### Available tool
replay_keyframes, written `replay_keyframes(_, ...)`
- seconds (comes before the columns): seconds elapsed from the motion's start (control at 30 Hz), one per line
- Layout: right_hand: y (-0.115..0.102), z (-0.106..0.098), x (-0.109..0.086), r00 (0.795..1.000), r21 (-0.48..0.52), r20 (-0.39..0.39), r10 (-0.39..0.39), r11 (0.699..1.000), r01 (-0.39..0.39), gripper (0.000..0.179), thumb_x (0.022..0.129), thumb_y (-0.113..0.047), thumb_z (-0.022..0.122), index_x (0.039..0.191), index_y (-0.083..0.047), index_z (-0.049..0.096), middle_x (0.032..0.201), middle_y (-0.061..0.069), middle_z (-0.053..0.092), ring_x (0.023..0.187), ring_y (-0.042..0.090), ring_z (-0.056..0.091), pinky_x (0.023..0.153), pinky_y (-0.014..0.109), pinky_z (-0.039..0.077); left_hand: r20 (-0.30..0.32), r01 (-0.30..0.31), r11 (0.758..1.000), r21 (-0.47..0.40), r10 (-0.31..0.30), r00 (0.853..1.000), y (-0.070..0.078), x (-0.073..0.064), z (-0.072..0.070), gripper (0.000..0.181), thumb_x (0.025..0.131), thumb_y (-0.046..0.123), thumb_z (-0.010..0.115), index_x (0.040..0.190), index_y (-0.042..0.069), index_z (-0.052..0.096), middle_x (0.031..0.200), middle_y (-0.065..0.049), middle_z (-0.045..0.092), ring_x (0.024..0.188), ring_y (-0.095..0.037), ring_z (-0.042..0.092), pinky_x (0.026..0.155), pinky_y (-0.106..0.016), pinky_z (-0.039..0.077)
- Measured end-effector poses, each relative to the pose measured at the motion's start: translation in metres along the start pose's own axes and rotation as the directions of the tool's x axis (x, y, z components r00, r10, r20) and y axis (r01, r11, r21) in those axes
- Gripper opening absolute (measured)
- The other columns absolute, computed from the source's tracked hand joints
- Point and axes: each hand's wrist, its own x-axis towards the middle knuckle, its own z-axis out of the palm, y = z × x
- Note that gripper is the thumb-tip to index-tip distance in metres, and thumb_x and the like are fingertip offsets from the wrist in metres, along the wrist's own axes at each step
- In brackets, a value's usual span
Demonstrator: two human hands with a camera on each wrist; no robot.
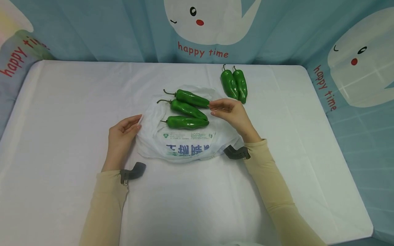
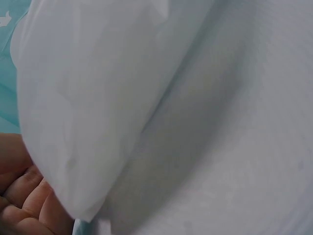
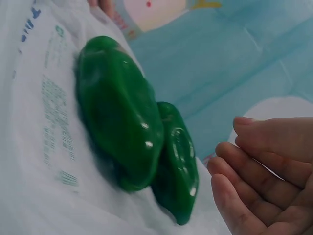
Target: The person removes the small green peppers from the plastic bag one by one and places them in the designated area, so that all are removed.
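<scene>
Fingers [image 1: 131, 119] of L hand [image 1: 121, 138] pinch bag [image 1: 150, 138]; R hand [image 1: 232, 114] nr peppers [image 1: 188, 109].

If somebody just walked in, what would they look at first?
Probably the three shiny green chili peppers lying on a white plastic bag between the person's left hand, which pinches the bag's edge, and right hand. Two more green chili peppers lie side by side near the far edge of the table. Then maybe the white cartoon whale on the blue curtain behind.

the peppers [image 1: 188, 109] look glossy, the bag [image 1: 184, 140] crinkled plastic.
</scene>
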Motion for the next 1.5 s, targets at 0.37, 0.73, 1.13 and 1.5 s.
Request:
replay_keyframes(0.37, 0.006, 0.014, 0.000, 0.992, -0.037, 0.123, 0.024, 0.999, -0.019, 0.026, 0.085, 0.003, 0.066, 0.111, 0.009, 0.064, 0.108, 0.020, 0.065, 0.091, 0.018, 0.064, 0.082, 0.029, 0.054, -0.005, 0.007, 1.000, -0.015, -0.007, 1.000, 0.001, 0.000, 0.000, 0.034, 0.091, 0.005, 0.062, 0.124, -0.002, 0.060, 0.124, -0.018, 0.059, 0.101, -0.001, 0.060, 0.086, -0.011, 0.046)
replay_keyframes(0.73, 0.009, 0.017, 0.001, 0.987, -0.036, 0.160, 0.011, 0.999, -0.006, 0.026, 0.086, 0.006, 0.063, 0.112, 0.009, 0.063, 0.108, 0.021, 0.064, 0.093, 0.023, 0.063, 0.082, 0.031, 0.054, 0.002, 0.003, 1.000, -0.005, -0.003, 1.000, 0.000, 0.000, -0.001, 0.035, 0.091, 0.007, 0.062, 0.125, -0.001, 0.059, 0.124, -0.019, 0.059, 0.103, -0.003, 0.060, 0.086, -0.011, 0.046)
replay_keyframes(1.13, 0.010, 0.019, 0.000, 0.979, -0.074, 0.202, 0.030, 0.997, -0.016, 0.023, 0.083, 0.008, 0.065, 0.107, 0.010, 0.064, 0.102, 0.019, 0.066, 0.086, 0.021, 0.064, 0.076, 0.029, 0.055, 0.011, 0.015, 1.000, -0.002, -0.015, 1.000, -0.001, 0.002, -0.001, 0.036, 0.092, 0.008, 0.062, 0.126, 0.001, 0.059, 0.126, -0.017, 0.058, 0.106, -0.004, 0.059, 0.087, -0.011, 0.046)
replay_keyframes(1.5, 0.011, 0.020, 0.001, 0.954, -0.192, 0.283, 0.097, 0.981, -0.043, 0.022, 0.084, 0.006, 0.066, 0.106, 0.007, 0.066, 0.092, 0.015, 0.069, 0.081, 0.020, 0.067, 0.071, 0.026, 0.055, 0.014, 0.016, 1.000, 0.017, -0.016, 1.000, -0.001, 0.002, -0.001, 0.036, 0.092, 0.008, 0.062, 0.127, 0.000, 0.058, 0.126, -0.019, 0.057, 0.105, -0.003, 0.059, 0.087, -0.010, 0.046)
